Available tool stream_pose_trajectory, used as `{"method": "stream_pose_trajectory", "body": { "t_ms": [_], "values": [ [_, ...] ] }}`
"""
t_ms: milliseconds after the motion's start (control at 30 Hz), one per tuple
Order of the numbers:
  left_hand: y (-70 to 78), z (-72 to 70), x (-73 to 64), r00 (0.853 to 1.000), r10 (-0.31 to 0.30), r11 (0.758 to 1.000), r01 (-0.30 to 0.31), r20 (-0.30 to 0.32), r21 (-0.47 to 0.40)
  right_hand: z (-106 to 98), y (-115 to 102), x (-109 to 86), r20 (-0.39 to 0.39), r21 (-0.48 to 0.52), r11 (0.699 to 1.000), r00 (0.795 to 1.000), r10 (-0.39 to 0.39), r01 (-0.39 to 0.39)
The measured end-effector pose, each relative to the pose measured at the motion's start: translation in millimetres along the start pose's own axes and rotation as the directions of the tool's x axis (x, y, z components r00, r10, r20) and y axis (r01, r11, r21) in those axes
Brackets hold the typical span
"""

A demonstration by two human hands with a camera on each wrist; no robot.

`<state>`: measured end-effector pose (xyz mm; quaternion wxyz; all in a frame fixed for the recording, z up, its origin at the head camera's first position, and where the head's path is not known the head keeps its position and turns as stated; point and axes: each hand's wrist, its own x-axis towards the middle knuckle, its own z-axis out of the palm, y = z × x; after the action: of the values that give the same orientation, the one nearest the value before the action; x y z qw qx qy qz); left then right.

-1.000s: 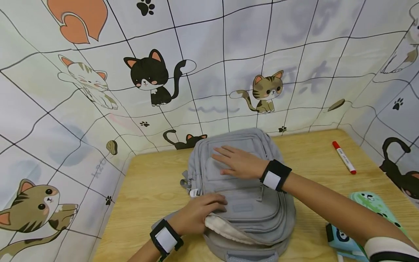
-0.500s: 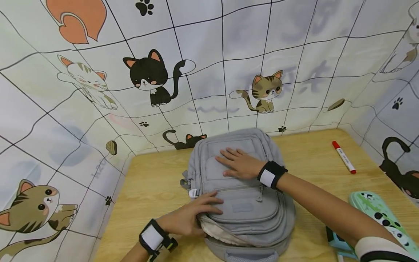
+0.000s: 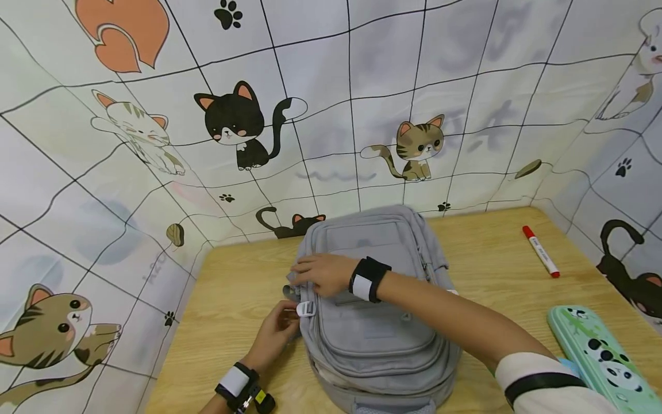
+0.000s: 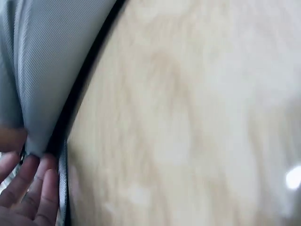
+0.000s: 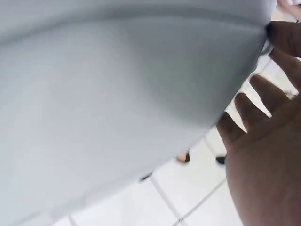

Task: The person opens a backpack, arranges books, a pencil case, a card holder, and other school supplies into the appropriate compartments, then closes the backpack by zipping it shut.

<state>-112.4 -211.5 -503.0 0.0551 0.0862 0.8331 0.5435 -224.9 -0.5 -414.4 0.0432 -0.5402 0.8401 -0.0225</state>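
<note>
A grey backpack (image 3: 380, 345) lies front side up on the wooden table in the head view. At its left edge, beside a white buckle (image 3: 306, 309), my left hand (image 3: 274, 333) pinches the bag's side. The left wrist view shows those fingers (image 4: 46, 188) curled against the grey fabric. My right hand (image 3: 324, 272) reaches across the bag to its upper left edge. There, in the right wrist view, thumb and forefinger pinch the edge near a small grey loop, whose kind is unclear. The other fingers (image 5: 254, 110) lie along the edge.
A red-capped white marker (image 3: 541, 251) lies at the table's right. Nearer, a green panda pencil case (image 3: 600, 356) sits partly behind the right sleeve (image 3: 548, 379). A cat-print cloth (image 3: 331, 132) hangs behind and at both sides of the wooden table (image 3: 233, 282).
My right hand has moved left from the bag's front panel to its left edge. My left hand has moved up from the lower flap to the buckle; the pale lining there is now mostly covered.
</note>
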Motion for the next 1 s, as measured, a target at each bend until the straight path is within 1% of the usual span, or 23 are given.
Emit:
{"method": "stream_pose_trajectory", "body": {
  "t_ms": [67, 100, 200, 233, 300, 400, 467, 600, 633, 700, 767, 833, 900, 933, 1000],
  "values": [
    [-0.7, 5.7, 1.0, 1.0, -0.028, 0.999, 0.029, 0.01, -0.04, 2.5, -4.4, 6.1, 0.045, 0.045, 0.999, 0.999, 0.004, -0.006],
    [-0.9, 7.4, 1.8, 0.999, -0.04, 0.997, 0.041, 0.006, -0.062, 4.2, -5.1, 8.4, 0.049, 0.06, 0.998, 0.999, 0.008, -0.011],
    [0.0, 9.7, 2.6, 0.996, -0.086, 0.989, 0.086, 0.003, -0.118, 10.5, -3.0, 13.0, 0.022, 0.063, 0.998, 1.0, 0.007, -0.008],
    [0.8, 9.7, 2.4, 0.996, -0.092, 0.988, 0.092, 0.006, -0.126, 13.0, -1.5, 14.2, 0.008, 0.062, 0.998, 1.0, -0.001, 0.001],
    [3.1, 9.6, 2.5, 0.996, -0.094, 0.988, 0.094, 0.008, -0.122, 17.3, 2.2, 15.7, -0.011, 0.062, 0.998, 1.0, -0.022, 0.023],
    [6.8, 9.6, 3.9, 0.999, -0.046, 0.993, 0.048, 0.013, -0.112, 21.2, 8.0, 17.5, -0.021, 0.086, 0.996, 0.999, -0.029, 0.031],
    [17.4, 7.1, 6.0, 0.998, -0.05, 0.988, 0.053, 0.024, -0.145, 22.0, 12.5, 19.1, -0.031, 0.106, 0.994, 0.999, -0.024, 0.027],
    [21.8, 1.6, 16.9, 0.997, -0.057, 0.975, 0.066, 0.045, -0.211, 19.8, 20.2, 22.1, -0.071, 0.121, 0.992, 0.997, -0.019, 0.028],
    [22.3, 0.8, 19.6, 0.997, -0.064, 0.974, 0.073, 0.046, -0.216, 18.5, 21.0, 22.1, -0.079, 0.119, 0.992, 0.997, -0.02, 0.029],
    [14.5, 1.9, 24.2, 0.998, -0.046, 0.973, 0.055, 0.047, -0.224, 16.3, 21.4, 21.3, -0.094, 0.117, 0.993, 0.995, -0.022, 0.033],
    [12.7, 2.8, 24.5, 0.997, -0.053, 0.968, 0.064, 0.052, -0.241, 13.7, 19.7, 20.0, -0.098, 0.13, 0.991, 0.995, -0.018, 0.031],
    [10.3, 2.7, 22.6, 0.994, -0.07, 0.953, 0.091, 0.083, -0.289, 12.8, 18.4, 19.3, -0.102, 0.138, 0.99, 0.995, -0.008, 0.022],
    [7.1, 2.1, 19.0, 0.992, -0.071, 0.936, 0.104, 0.108, -0.335, 12.9, 17.1, 19.1, -0.097, 0.144, 0.99, 0.995, 0.009, 0.006],
    [5.1, 1.9, 17.1, 0.992, -0.06, 0.938, 0.095, 0.112, -0.334, 13.3, 16.4, 18.9, -0.095, 0.146, 0.989, 0.995, 0.018, -0.004],
    [0.7, 2.5, 13.7, 0.995, -0.017, 0.953, 0.046, 0.1, -0.301, 14.8, 14.8, 18.7, -0.088, 0.145, 0.989, 0.995, 0.037, -0.024]
  ]
}}
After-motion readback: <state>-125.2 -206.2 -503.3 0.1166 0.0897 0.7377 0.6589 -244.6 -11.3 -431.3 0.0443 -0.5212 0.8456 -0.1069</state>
